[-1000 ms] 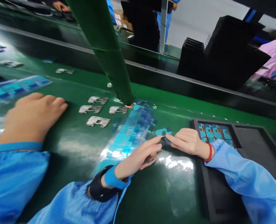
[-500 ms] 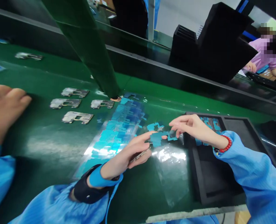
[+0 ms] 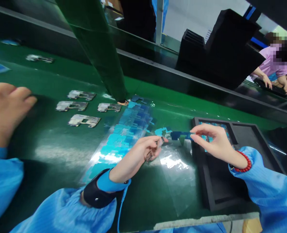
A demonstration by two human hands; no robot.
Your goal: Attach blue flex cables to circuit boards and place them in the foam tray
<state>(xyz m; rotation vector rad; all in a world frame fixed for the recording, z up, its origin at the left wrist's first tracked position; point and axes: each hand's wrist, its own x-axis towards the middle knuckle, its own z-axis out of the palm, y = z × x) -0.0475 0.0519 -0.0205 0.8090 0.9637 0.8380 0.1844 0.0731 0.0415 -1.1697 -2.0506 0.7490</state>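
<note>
My left hand (image 3: 143, 149) is closed around a small circuit board (image 3: 160, 142), whose metallic edge shows at the fingertips. With thumb and forefinger my right hand (image 3: 215, 142) pinches the end of a dark blue film piece (image 3: 178, 135), which hangs between the two hands, just right of the board. Beneath them lies a clear plastic sheet (image 3: 179, 187). Left of it rests a strip covered with overlapping blue film pieces (image 3: 121, 134), and a loose light-blue film piece (image 3: 160, 131) sits behind my left fingertips.
A black divided tray (image 3: 212, 205) stands at the right, boards in one compartment. Several circuit boards (image 3: 84, 120) lie on the green table at left, near a co-worker's hand (image 3: 8, 111). A green-wrapped post (image 3: 104, 61) rises behind the strip; another person (image 3: 270, 58) sits far right.
My right hand has drawn the blue film piece rightward, away from my left hand, and it now hangs edge-on. My left fingers have curled and turned the board upward.
</note>
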